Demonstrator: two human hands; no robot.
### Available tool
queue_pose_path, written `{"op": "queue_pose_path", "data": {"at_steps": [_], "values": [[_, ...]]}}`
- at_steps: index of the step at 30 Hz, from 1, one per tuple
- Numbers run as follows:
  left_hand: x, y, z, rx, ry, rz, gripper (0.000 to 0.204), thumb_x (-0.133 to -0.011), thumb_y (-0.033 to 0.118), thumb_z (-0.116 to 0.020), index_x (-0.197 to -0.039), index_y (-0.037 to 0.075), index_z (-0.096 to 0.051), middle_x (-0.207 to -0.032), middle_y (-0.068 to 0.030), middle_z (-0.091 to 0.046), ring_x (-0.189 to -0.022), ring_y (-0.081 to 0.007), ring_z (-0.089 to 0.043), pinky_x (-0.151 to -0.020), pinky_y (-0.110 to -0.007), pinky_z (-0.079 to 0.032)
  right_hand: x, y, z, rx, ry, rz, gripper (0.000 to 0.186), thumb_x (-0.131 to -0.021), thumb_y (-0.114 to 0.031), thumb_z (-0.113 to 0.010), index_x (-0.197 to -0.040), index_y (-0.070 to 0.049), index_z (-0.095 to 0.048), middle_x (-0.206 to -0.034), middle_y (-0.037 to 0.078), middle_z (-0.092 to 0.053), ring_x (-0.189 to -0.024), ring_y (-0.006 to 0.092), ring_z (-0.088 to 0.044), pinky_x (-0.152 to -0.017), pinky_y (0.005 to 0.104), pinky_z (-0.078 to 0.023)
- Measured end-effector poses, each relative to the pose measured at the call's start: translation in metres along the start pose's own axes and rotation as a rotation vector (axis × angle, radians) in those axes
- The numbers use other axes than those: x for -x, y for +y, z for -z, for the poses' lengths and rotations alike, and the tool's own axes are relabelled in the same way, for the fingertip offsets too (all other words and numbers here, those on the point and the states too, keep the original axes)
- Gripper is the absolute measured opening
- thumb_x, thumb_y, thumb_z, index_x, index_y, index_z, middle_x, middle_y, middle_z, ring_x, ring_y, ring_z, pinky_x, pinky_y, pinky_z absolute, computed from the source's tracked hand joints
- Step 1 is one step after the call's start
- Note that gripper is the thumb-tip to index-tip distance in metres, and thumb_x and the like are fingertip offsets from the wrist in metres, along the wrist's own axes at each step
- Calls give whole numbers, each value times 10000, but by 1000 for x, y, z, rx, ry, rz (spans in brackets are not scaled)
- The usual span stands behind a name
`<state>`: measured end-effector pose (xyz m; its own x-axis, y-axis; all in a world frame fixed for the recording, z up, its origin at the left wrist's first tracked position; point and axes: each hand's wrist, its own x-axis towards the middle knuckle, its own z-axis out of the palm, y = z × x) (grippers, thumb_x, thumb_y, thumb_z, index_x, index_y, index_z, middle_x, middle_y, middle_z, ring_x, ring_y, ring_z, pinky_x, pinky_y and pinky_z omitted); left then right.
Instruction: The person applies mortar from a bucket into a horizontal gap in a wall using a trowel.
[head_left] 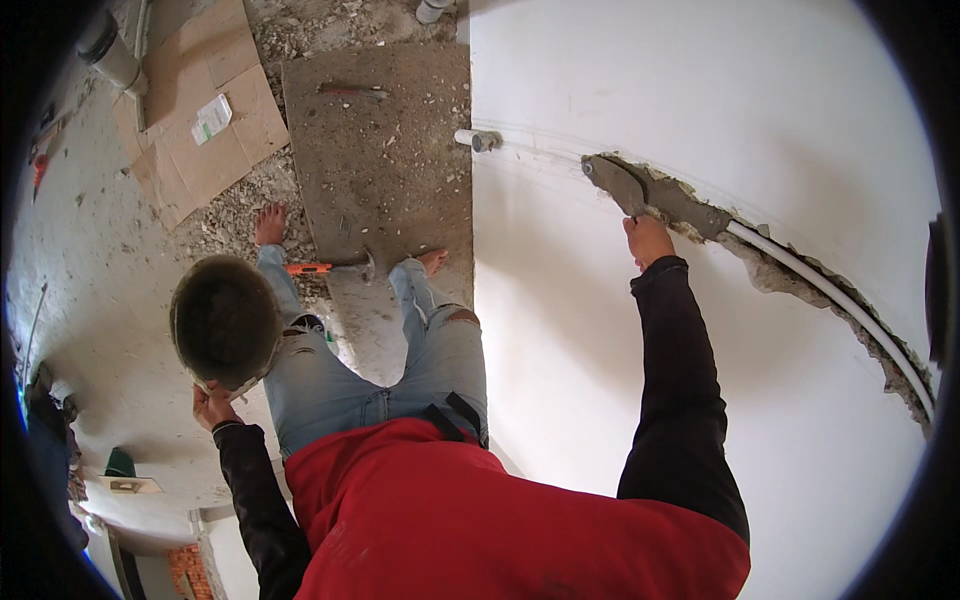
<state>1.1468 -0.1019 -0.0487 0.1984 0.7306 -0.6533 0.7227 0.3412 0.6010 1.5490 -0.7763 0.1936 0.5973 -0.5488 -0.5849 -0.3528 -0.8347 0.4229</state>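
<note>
My right hand [650,238] is wrapped around the handle of a trowel [615,185], its blade flat against the white wall [590,330]. The blade lies over the left end of a chiselled groove, where wet grey mortar [692,208] fills the channel. Farther right, a white pipe [800,272] runs exposed inside the rough-edged groove. Low on the left, my left hand [212,405] grips the near rim of a round dark bucket [182,330], tilted so its inside shows. How much mortar is in the bucket is too dark to tell.
A dusty board [390,190] lies by the wall, with an orange-handled hammer [312,268] near my bare feet. A pipe stub [482,140] sticks out of the wall. Flattened cardboard [235,150], rubble [240,215] and an upright pipe [112,62] are at the far left.
</note>
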Motion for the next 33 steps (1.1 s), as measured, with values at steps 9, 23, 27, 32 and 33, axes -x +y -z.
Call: {"op": "queue_pose_path", "data": {"at_steps": [9,23,27,32,33], "values": [[3,-1,8,42,27,42,312,-660,-100,-505,-903,27,-654,-840,-9,-623,-730,-127,-581,-646,-241,-448,0,-13,14,-104,9,-47,461,-984,-328,-486,-866,93,-633,-658,206,-632,-468,306,-619,-474,448,-496],[-14,-8,7,-43,42,-15,135,-771,-25,-620,-880,41,-664,-722,8,-596,-596,-95,-516,-529,-257,-384,62,5,-4,-591,264,-126,362,-985,-355,-523,-911,-8,-594,-600,102,-581,-417,201,-552,-386,388,-447],[-16,-3,3,-24,58,-15,176,-741,-46,-590,-874,41,-665,-742,4,-600,-589,-82,-499,-523,-241,-366,57,12,-47,-544,200,-38,357,-990,-335,-517,-877,-2,-582,-591,123,-583,-410,228,-558,-390,381,-454],[-14,14,12,-104,38,-53,166,-741,-57,-583,-837,59,-652,-721,3,-595,-575,-90,-501,-519,-247,-385,37,10,-80,-653,168,-131,338,-991,-331,-514,-900,-14,-590,-603,123,-592,-409,228,-557,-382,377,-436],[-14,11,14,-63,31,-61,160,-742,-53,-585,-833,62,-651,-724,1,-599,-579,-93,-509,-520,-247,-390,36,9,-81,-675,157,-136,336,-992,-328,-513,-898,-15,-590,-602,120,-590,-408,226,-556,-379,376,-433]]}}
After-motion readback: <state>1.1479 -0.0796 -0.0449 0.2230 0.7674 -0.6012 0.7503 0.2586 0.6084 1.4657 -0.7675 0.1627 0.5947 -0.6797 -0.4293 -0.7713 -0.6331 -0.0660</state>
